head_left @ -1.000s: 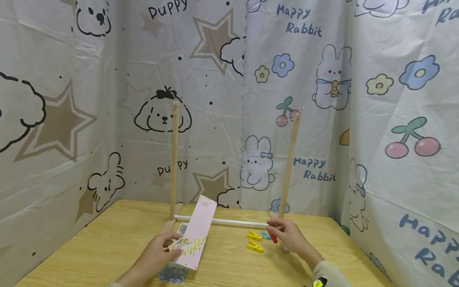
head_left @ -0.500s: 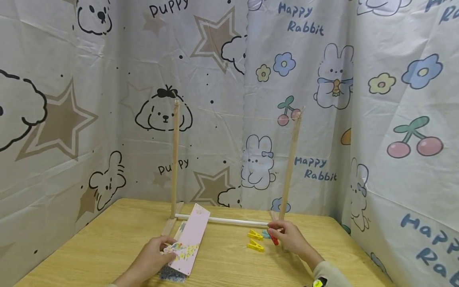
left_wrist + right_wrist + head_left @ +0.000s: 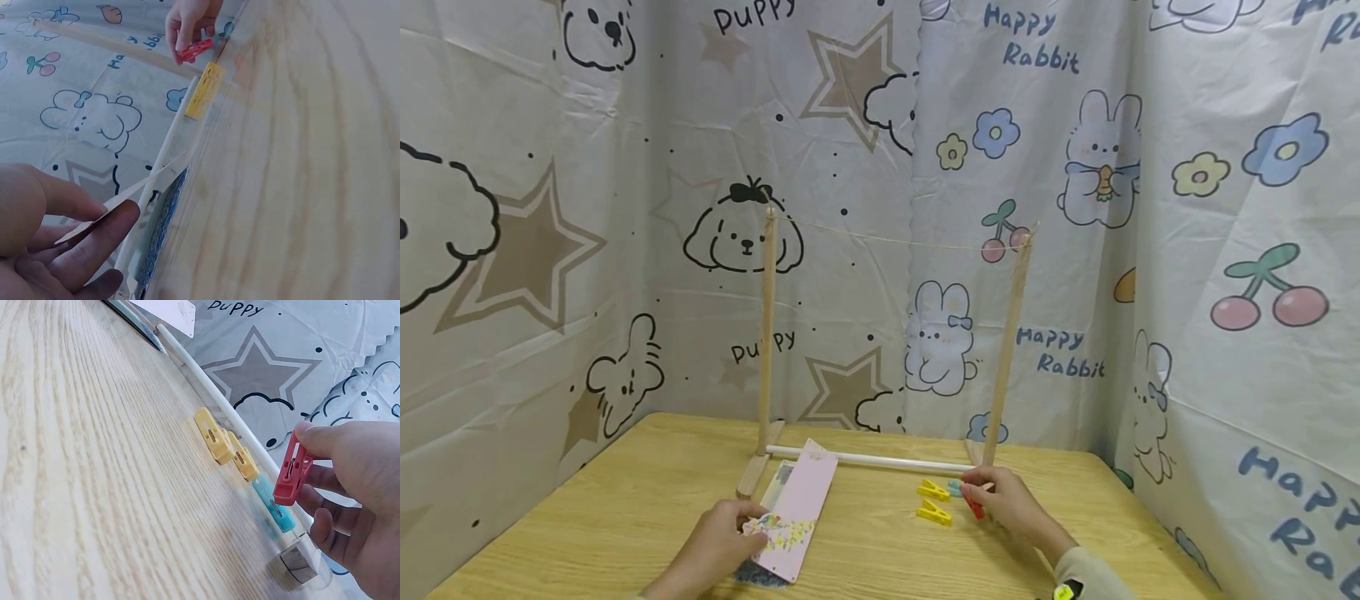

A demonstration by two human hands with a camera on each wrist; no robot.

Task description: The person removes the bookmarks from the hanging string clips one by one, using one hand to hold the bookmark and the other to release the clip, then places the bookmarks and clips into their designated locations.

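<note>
In the head view my left hand (image 3: 718, 542) pinches a long pink card (image 3: 805, 492) printed with yellow flowers by its left edge. The left wrist view shows that card tilted, thumb on one face and fingers on the other. Partly beneath it on the table lies a blue-patterned card (image 3: 164, 228). At the right, my right hand (image 3: 1011, 500) holds a red clothespin (image 3: 291, 472) between thumb and fingers, above the table. Just left of it lie two yellow clothespins (image 3: 934, 512) and a light-blue clothespin (image 3: 273, 503).
A wooden frame stands on the table (image 3: 587, 517), its left post (image 3: 767, 333) and right post (image 3: 1009, 350) joined by a thin string (image 3: 887, 242) on top. A white rod (image 3: 895, 461) runs between them low down. Printed curtains (image 3: 850, 208) surround the table.
My left hand has brought the pink card lower and slightly left, so it covers more of the blue-patterned card. The right hand, still holding the red clothespin, has dipped slightly.
</note>
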